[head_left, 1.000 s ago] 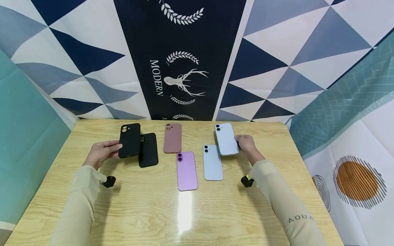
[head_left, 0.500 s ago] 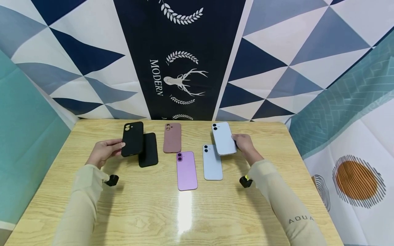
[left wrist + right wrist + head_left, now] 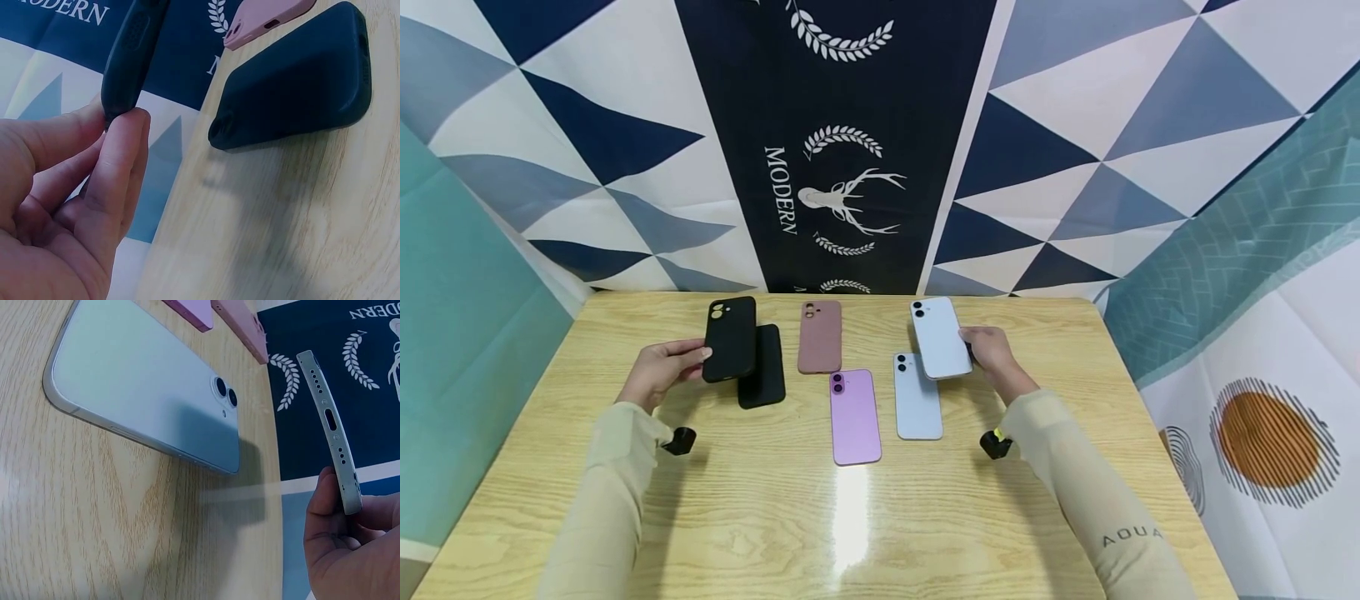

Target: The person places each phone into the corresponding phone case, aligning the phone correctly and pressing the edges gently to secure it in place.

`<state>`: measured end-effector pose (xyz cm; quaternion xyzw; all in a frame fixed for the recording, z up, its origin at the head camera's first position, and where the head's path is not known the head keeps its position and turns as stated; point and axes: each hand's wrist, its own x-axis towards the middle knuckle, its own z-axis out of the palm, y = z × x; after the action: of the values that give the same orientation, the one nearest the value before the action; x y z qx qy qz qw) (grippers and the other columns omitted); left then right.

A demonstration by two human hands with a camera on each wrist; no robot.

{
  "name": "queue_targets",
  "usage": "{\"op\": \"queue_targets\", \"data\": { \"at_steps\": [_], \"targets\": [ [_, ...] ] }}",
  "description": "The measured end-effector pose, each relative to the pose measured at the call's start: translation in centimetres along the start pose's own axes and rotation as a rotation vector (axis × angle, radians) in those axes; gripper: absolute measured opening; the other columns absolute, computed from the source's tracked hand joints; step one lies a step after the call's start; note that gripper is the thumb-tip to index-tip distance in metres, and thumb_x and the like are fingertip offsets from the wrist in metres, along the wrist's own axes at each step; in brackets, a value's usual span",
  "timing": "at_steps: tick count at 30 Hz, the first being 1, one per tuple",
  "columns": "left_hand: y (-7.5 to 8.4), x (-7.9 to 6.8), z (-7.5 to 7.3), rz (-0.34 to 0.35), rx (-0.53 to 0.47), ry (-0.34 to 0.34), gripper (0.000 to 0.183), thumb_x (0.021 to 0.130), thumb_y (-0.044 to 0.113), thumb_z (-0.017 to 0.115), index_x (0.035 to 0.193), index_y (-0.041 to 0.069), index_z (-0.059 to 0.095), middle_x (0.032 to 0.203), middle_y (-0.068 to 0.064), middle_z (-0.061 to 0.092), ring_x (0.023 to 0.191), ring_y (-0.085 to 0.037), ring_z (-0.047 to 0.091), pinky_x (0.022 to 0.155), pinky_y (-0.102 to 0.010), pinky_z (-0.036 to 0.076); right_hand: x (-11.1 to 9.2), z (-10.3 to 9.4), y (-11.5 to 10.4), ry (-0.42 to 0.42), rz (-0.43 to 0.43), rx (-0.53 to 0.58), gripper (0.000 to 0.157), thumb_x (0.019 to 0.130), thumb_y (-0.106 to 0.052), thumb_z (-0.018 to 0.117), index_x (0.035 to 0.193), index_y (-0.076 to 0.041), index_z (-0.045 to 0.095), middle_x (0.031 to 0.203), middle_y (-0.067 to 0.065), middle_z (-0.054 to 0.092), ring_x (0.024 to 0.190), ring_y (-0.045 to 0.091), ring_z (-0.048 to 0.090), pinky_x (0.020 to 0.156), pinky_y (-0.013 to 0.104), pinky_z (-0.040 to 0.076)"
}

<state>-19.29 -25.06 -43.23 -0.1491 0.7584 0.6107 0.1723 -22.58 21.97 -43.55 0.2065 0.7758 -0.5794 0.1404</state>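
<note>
My left hand [image 3: 662, 371] pinches a black phone case [image 3: 730, 340] by its left edge between thumb and fingers, its camera cutouts at the upper left. It is held above the table, overlapping a second black phone case [image 3: 290, 81] that lies there. On the other side, my right hand [image 3: 991, 350] grips a white phone [image 3: 942, 337] by its right edge, back up; the right wrist view shows its bottom edge with the charging port. Under and left of it lies another white phone [image 3: 144, 381], two lenses at its top corner.
Between the hands, a dusty-pink phone case [image 3: 820, 337] lies near the table's back edge, with a purple phone [image 3: 855, 421] in front of it. The wooden table [image 3: 760, 533] meets a patterned cloth [image 3: 850, 100] at the back.
My left hand has moved to the right with the black case, covering more of the case below. My right hand has shifted slightly left with the white phone.
</note>
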Motion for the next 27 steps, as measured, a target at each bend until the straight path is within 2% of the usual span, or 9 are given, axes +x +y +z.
{"op": "queue_targets", "data": {
  "at_steps": [3,8,19,27],
  "targets": [
    [0.1,0.0,0.1,0.006,0.003,-0.002,0.063,0.088,0.028,0.065,0.139,-0.001,0.041,0.081,0.022,0.061,0.071,0.003,0.061,0.078,-0.021,0.056,-0.1,0.1,0.0,0.001,-0.003,0.002,0.042,0.101,-0.015,0.037,0.137,0.007,0.04,0.141,0.022,0.043,0.116,0.022,0.049,0.098,0.032,0.045],
    [0.2,-0.1,0.4,0.017,-0.001,-0.002,0.064,0.088,0.028,0.066,0.138,-0.002,0.041,0.081,0.023,0.061,0.072,0.003,0.061,0.077,-0.02,0.056,-0.3,0.2,-0.2,-0.003,-0.002,0.025,0.043,0.1,-0.015,0.037,0.138,0.006,0.038,0.143,0.021,0.041,0.125,0.025,0.045,0.105,0.035,0.042],
    [0.5,-0.2,0.9,0.027,-0.007,0.001,0.061,0.089,0.025,0.065,0.138,-0.003,0.042,0.08,0.023,0.061,0.07,0.004,0.062,0.073,-0.017,0.056,-0.8,0.1,-0.4,-0.022,-0.007,0.032,0.044,0.101,-0.016,0.036,0.139,0.007,0.037,0.141,0.021,0.042,0.113,0.02,0.048,0.098,0.032,0.044],
    [0.5,-0.1,1.6,0.039,-0.034,0.001,0.06,0.088,0.023,0.066,0.136,-0.005,0.043,0.08,0.021,0.062,0.068,0.003,0.062,0.07,-0.016,0.056,-0.7,0.3,-0.5,-0.019,-0.008,0.036,0.043,0.1,-0.017,0.039,0.137,0.006,0.04,0.139,0.02,0.046,0.103,0.016,0.051,0.081,0.02,0.047]
  ]
}}
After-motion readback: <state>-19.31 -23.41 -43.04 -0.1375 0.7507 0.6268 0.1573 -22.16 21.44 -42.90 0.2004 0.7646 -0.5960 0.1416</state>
